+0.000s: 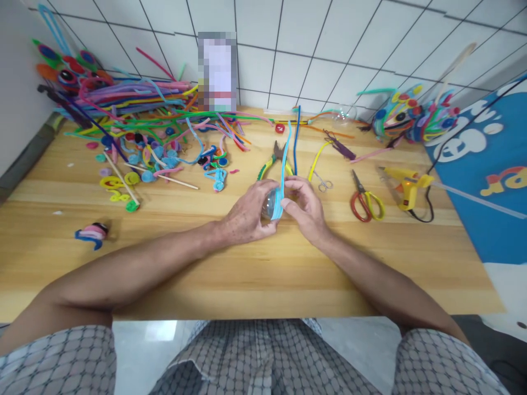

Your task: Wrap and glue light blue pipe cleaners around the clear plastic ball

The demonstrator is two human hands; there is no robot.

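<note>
My left hand (pixel 251 215) is closed around a clear plastic ball (pixel 270 204) above the middle of the table. Light blue pipe cleaner (pixel 277 206) lies in rows against the ball's right side, and a free length of it sticks upward. Thumb and fingers of my right hand (pixel 305 208) pinch this pipe cleaner at the ball's edge. Just behind my hands lie pliers (pixel 280 151) with green and yellow handles, partly covered by the strip and my fingers. A dark blue pipe cleaner (pixel 296 140) stretches beside them.
Many coloured pipe cleaners (pixel 135 101) are heaped at the back left. Scissors (pixel 362 198) and a yellow glue gun (pixel 407 186) lie to the right. Decorated balls (pixel 397 118) stand at the back right; another clear ball (pixel 344 114) is near the wall. Wooden sticks (pixel 162 175) lie left.
</note>
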